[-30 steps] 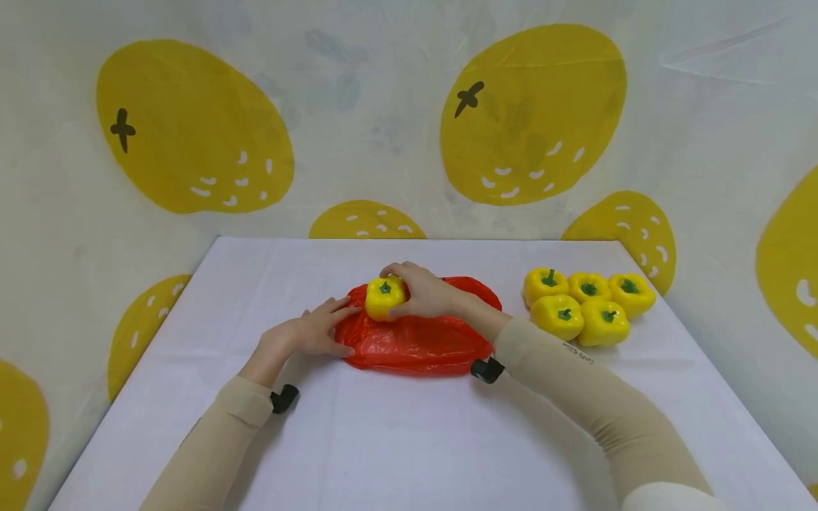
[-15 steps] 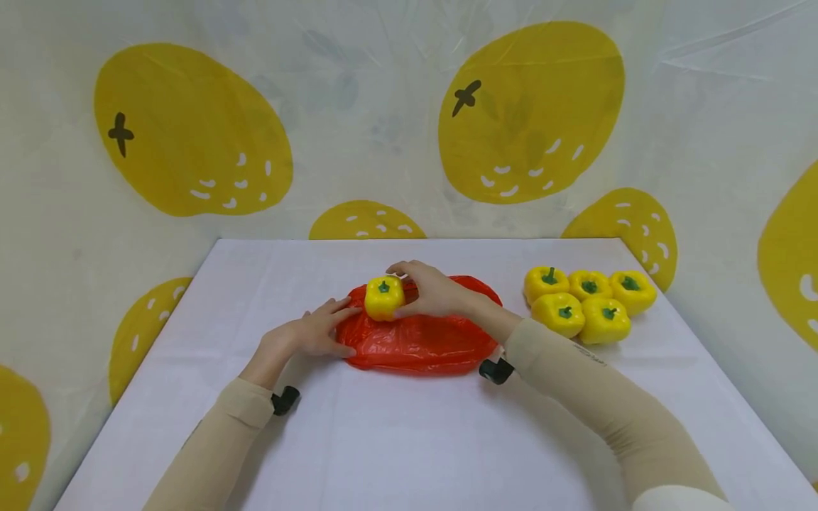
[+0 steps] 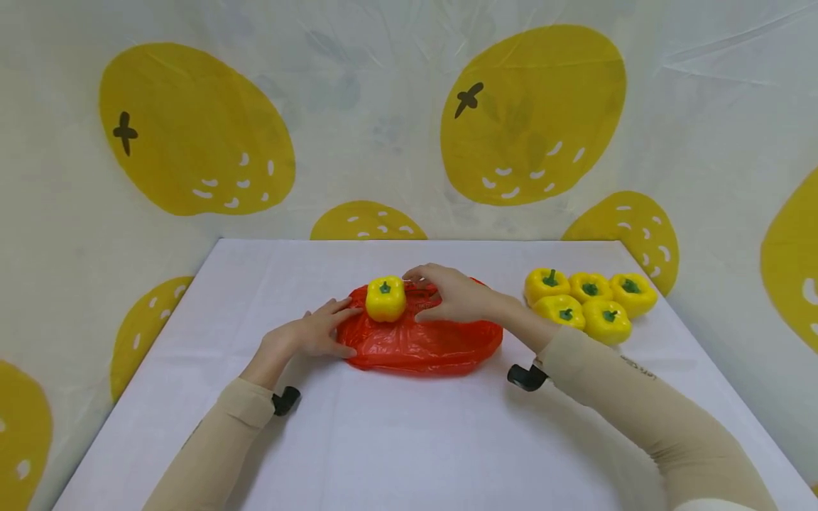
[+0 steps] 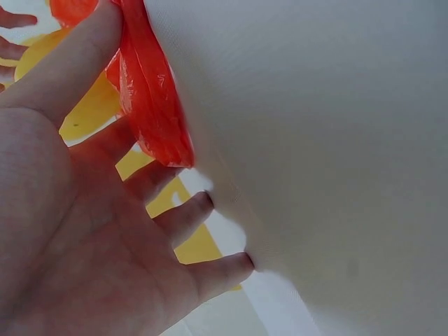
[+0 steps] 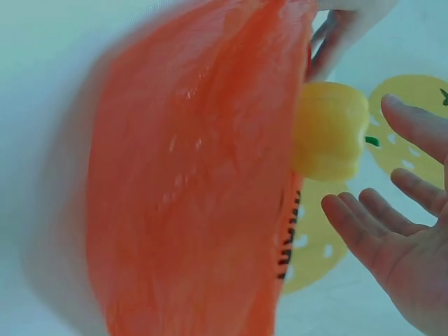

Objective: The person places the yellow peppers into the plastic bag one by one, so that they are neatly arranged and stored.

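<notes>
A yellow bell pepper (image 3: 385, 299) with a green stem stands upright on the left part of a red plastic bag (image 3: 434, 348), which lies flat on the table. Spread fingers of my left hand (image 3: 316, 329) touch the bag's left edge; in the left wrist view that hand (image 4: 105, 224) shows its palm, with the red plastic (image 4: 150, 91) by the thumb and forefinger. My right hand (image 3: 456, 294) hovers over the bag, to the right of the pepper and apart from it. In the right wrist view its fingers (image 5: 374, 231) are spread and hold nothing.
Several more yellow bell peppers (image 3: 607, 321) stand grouped at the right of the white-covered table (image 3: 409, 440). Behind the table hangs a cloth (image 3: 371, 106) printed with big yellow fruit. Black cameras sit at both wrists.
My right hand has let go of the yellow bell pepper and drawn away to the right. The pepper stays on the bag. My left hand has barely moved.
</notes>
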`<act>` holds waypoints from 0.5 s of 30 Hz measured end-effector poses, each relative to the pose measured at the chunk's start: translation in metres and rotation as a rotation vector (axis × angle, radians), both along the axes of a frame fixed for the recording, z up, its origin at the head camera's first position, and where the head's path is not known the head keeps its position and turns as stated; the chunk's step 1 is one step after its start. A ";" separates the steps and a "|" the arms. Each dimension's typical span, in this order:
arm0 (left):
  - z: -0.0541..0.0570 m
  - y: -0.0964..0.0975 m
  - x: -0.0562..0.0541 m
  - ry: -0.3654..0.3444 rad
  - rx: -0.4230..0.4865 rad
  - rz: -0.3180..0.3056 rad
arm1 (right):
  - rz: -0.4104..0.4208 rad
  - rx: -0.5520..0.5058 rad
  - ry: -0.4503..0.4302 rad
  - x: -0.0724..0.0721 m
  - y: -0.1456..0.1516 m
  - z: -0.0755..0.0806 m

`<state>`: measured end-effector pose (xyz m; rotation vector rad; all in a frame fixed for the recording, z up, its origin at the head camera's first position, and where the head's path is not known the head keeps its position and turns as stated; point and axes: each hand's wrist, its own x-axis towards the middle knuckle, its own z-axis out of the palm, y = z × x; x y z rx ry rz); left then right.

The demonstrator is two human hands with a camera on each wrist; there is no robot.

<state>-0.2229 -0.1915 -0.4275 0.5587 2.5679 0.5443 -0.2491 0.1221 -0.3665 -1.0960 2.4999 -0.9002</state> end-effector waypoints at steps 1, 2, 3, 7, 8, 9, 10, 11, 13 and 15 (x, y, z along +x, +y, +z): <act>0.000 0.000 0.000 0.000 -0.001 0.000 | 0.003 0.009 0.016 0.002 0.003 0.002; 0.000 0.000 0.000 0.000 0.000 0.001 | 0.003 0.018 0.026 0.004 0.005 0.005; 0.001 0.001 0.000 0.001 -0.002 0.001 | 0.001 0.023 0.034 0.006 0.008 0.007; 0.001 0.001 0.000 0.007 -0.001 0.000 | -0.006 0.030 0.057 0.013 0.019 0.016; 0.001 0.001 0.000 0.008 -0.003 -0.002 | -0.006 0.026 0.060 0.015 0.022 0.018; 0.001 0.001 0.000 0.009 -0.003 -0.004 | -0.002 0.019 0.063 0.016 0.025 0.019; 0.000 0.001 0.000 0.009 -0.004 -0.006 | 0.001 0.012 0.064 0.017 0.028 0.021; 0.000 0.001 0.000 0.009 -0.006 -0.006 | 0.007 0.005 0.069 0.018 0.031 0.022; 0.000 0.002 0.000 0.008 -0.007 -0.005 | 0.008 -0.009 0.065 0.020 0.039 0.023; 0.000 0.002 0.001 0.007 -0.005 -0.005 | -0.003 -0.023 0.050 0.020 0.047 0.024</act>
